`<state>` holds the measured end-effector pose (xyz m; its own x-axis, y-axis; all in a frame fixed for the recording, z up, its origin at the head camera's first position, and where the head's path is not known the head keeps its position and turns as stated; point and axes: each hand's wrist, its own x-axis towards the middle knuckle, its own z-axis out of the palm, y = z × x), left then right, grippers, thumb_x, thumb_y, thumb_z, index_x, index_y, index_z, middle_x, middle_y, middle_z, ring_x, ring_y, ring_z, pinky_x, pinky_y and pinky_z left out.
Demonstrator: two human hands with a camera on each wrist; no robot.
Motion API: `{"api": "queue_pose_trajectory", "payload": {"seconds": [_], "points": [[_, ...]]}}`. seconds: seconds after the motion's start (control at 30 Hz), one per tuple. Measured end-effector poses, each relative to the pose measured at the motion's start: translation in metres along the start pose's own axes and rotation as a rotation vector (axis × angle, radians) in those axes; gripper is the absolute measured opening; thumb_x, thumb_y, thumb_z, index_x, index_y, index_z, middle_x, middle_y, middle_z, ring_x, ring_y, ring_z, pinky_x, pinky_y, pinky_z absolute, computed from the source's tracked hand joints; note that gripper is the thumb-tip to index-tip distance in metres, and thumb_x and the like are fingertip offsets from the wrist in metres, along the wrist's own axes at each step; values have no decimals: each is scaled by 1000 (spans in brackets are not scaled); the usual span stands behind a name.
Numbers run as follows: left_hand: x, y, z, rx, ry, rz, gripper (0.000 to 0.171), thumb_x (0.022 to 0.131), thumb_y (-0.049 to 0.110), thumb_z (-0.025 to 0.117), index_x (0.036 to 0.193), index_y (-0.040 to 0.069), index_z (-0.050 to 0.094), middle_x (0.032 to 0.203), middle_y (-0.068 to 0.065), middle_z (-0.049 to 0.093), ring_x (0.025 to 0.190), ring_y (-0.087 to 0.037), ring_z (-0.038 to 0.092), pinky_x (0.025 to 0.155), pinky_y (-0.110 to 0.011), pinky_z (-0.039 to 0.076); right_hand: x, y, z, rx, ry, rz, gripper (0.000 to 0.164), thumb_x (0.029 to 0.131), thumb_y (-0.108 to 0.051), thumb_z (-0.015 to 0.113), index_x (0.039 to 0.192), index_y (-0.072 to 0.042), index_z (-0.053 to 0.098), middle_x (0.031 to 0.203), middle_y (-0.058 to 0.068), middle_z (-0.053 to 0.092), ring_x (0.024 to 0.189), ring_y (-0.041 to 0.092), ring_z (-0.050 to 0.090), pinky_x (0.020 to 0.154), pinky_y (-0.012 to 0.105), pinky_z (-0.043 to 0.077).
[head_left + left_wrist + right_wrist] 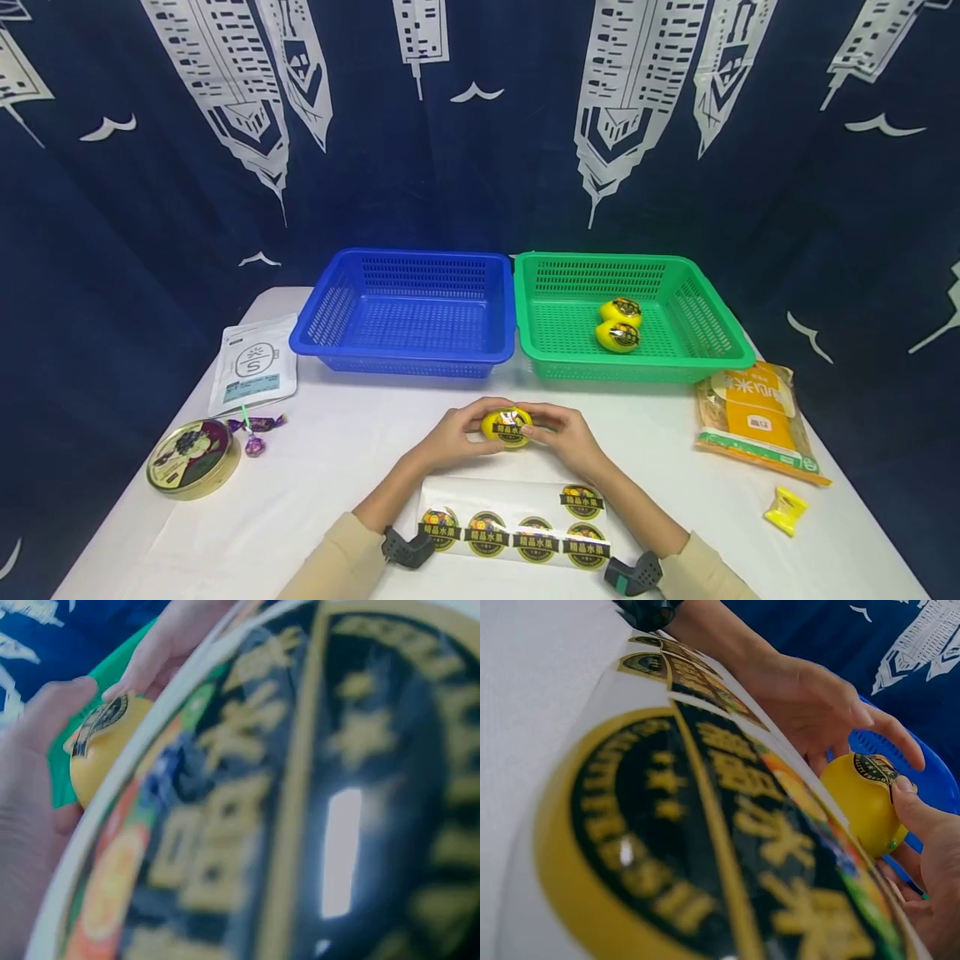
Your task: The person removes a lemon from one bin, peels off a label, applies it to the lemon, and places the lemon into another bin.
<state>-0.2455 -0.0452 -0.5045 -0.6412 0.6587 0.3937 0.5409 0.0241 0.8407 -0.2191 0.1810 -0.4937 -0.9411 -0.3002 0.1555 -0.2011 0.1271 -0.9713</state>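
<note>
A yellow lemon (pixel 491 422) with a round black-and-gold fruit sticker (pixel 511 427) is between both hands, above the table. My left hand (pixel 459 433) curves its fingers and thumb around the left side of it. From the right, my right hand (pixel 564 432) grips it, its thumb (pixel 904 796) pressing the sticker's edge. Part of the sticker stands off the peel in the left wrist view. Just below the hands lies a white sticker sheet (pixel 498 493) with several like stickers. Two stickered lemons (pixel 618 337) lie in the green basket (pixel 630 372).
A blue basket (pixel 405 360) stands beside the green one. At left are a white pouch (pixel 257 364), a round tin (pixel 191 458), a purple-wrapped candy (pixel 266 422) and a lollipop (pixel 255 446). An orange snack bag (pixel 757 421) and a yellow-wrapped candy (pixel 786 510) lie at right.
</note>
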Motion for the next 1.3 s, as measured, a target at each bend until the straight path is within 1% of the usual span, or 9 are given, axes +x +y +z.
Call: {"api": "queue_pose_trajectory", "payload": {"seconds": [0.13,0.23,0.73,0.83,0.93,1.03,1.13,1.23,1.3], "points": [[0,1,4,247,57,61,51,79,23,74,126,18,55,128,0,55,116,-14,52,99,-30,41,0,1,1,0,2,17,41,80,-20,72,117,-7,63,116,7,63,102,20,61,87,28,50],[0,2,4,332,79,88,47,80,27,73,125,22,57,128,4,55,118,-13,50,101,-31,38,0,2,1,-8,4,9,41,80,-19,72,117,-6,62,117,7,62,102,19,61,87,28,49],[4,-1,3,261,79,65,43,82,31,71,122,21,59,123,3,59,111,-11,55,96,-27,43,-1,4,-13,-33,-66,-2,40,86,-20,66,123,-7,59,122,8,59,109,21,58,92,28,46],[3,1,3,229,71,39,44,81,30,71,122,18,59,123,1,59,111,-12,55,93,-25,45,-6,1,-20,-54,104,-56,34,89,-17,61,119,-1,59,112,16,63,95,24,64,82,30,52],[3,3,2,206,59,19,44,81,28,72,122,18,59,124,2,58,113,-12,54,95,-26,44,-11,-7,-32,-63,468,-126,30,91,-13,59,118,2,56,101,20,64,79,23,66,69,28,56],[3,5,1,213,48,-1,44,80,28,72,122,21,59,123,6,58,115,-11,52,99,-28,40,-11,-15,-51,-11,771,-153,37,93,-14,56,126,-1,45,104,18,58,77,19,64,65,26,56],[5,6,-1,227,39,-22,44,80,29,72,121,23,60,122,9,59,114,-9,51,101,-28,38,-7,-20,-72,94,913,-148,44,94,-19,54,132,-7,37,105,13,51,80,19,63,68,25,56],[7,12,-2,238,30,-38,44,79,30,73,120,22,61,119,10,60,111,-8,53,98,-27,41,-6,-30,-85,197,989,-144,40,93,-18,53,128,-6,39,96,11,48,79,20,61,72,24,55],[12,33,-5,212,23,-69,44,78,24,74,119,16,62,118,5,62,107,-11,55,92,-28,46,-6,-33,-90,258,1028,-171,33,93,-14,54,122,-4,43,90,11,48,77,20,60,74,24,54]]}}
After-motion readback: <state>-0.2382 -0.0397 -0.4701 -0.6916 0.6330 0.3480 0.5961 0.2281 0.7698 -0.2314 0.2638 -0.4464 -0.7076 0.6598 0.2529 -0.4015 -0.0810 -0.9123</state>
